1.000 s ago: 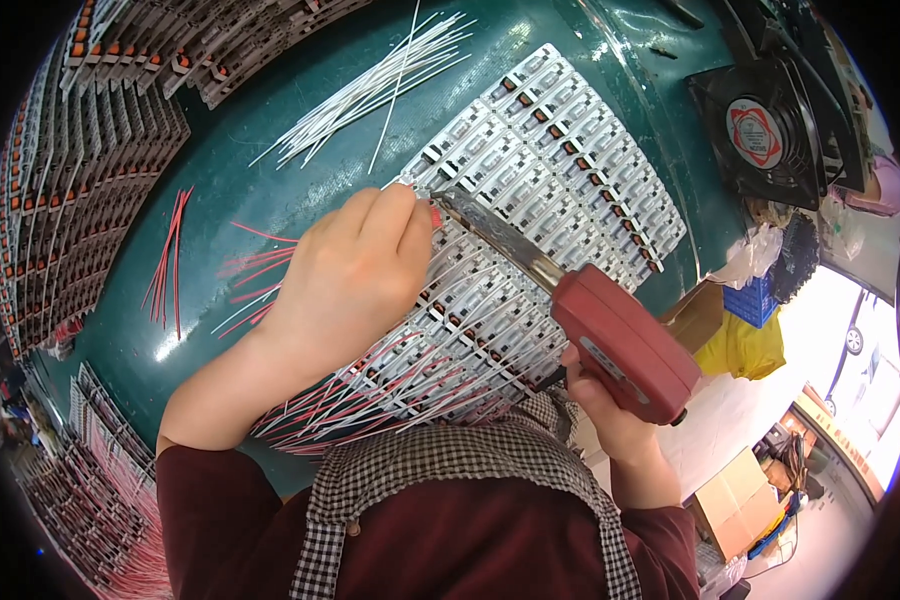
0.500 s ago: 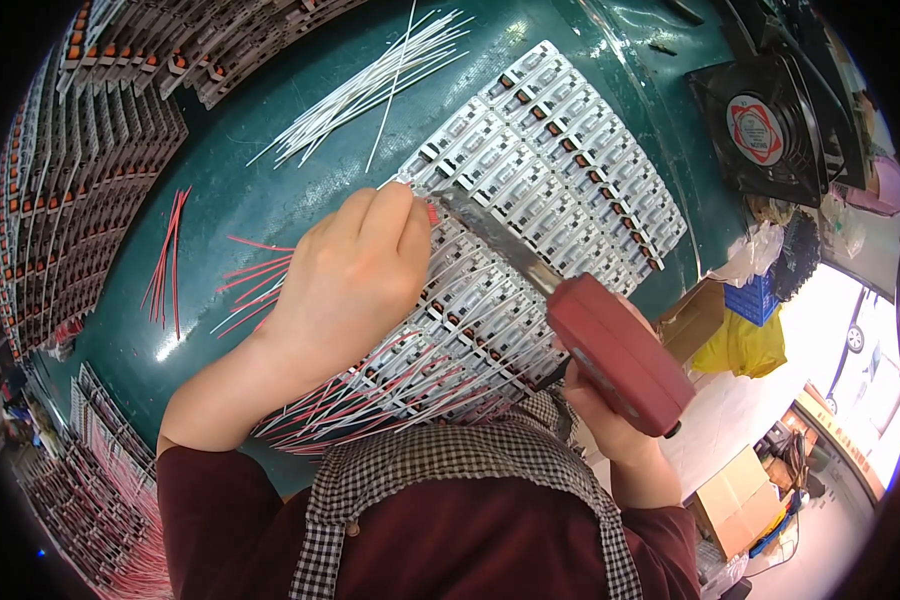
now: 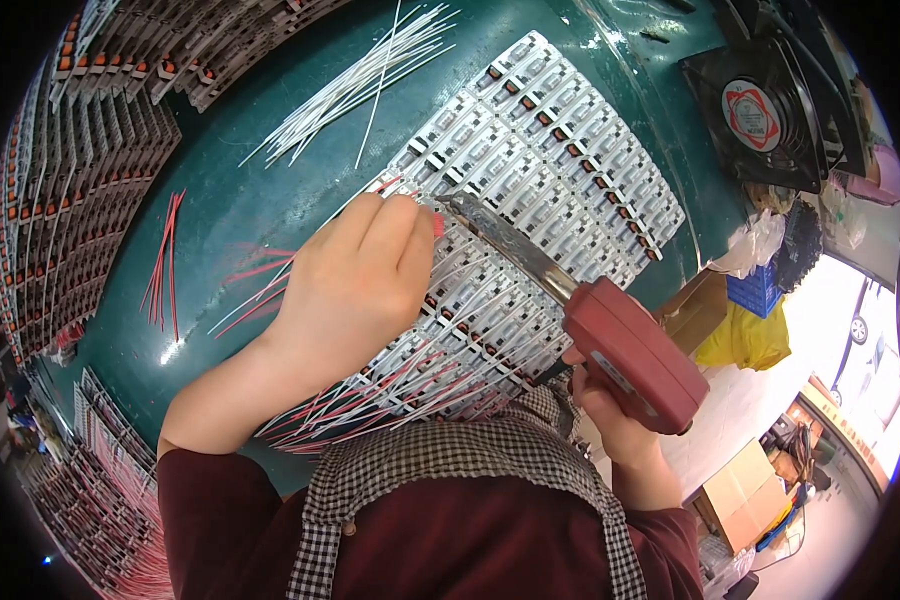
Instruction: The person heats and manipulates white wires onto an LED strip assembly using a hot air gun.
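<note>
Soldering gun (image 3: 630, 350), red, gripped in my right hand (image 3: 610, 420), tip over the panel of white component boards (image 3: 560, 150) on the green table (image 3: 260, 200). Left hand (image 3: 355, 285) pinches a red wire (image 3: 437, 225) at the tip.

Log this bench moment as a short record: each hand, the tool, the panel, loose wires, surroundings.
left hand: pressed on the panel, fingertips pinching a red wire end at the tool tip
right hand: grips the red soldering gun, its long tip reaching the left fingertips
panel of small circuit boards: flat on the green table, near rows already wired red and white
loose wires: white wires above, red wires left
surroundings: black fan, stacked boards
</note>
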A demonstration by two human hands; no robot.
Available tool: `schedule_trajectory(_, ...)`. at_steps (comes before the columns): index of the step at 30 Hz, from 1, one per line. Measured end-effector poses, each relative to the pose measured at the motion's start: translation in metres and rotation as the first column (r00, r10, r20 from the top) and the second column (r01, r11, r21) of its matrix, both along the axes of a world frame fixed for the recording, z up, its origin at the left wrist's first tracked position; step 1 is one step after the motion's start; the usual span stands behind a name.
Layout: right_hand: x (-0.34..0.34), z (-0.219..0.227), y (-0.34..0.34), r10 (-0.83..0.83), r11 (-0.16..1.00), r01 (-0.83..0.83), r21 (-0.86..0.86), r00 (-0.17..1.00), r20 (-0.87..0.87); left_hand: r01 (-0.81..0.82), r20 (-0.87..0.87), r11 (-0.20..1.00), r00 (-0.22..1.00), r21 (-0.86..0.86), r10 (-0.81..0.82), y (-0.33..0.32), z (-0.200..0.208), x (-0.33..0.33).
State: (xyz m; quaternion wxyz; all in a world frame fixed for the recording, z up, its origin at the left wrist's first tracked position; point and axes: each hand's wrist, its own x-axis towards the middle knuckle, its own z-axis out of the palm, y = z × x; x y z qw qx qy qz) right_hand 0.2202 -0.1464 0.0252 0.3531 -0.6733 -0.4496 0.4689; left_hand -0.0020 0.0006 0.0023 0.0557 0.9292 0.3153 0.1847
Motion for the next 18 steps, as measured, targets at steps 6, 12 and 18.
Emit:
schedule_trajectory(6,0.0011,-0.0001,0.001,-0.022,0.996,0.016,-0.083,0.997,-0.075,0.012,-0.031,1.0,0.999,-0.014,-0.013,0.0014,0.0014,0.001)
schedule_trajectory(12,-0.0027,-0.0005,0.0045,-0.066,0.998,0.065,-0.009,0.979,-0.191,-0.014,-0.109,0.998,0.994,-0.064,0.006,-0.001,0.0073,0.0021)
schedule_trajectory(18,-0.001,-0.0055,0.0052,0.073,0.986,-0.066,0.155,0.996,-0.043,-0.02,-0.079,0.998,0.997,-0.064,0.015,0.0,0.0055,0.0039)
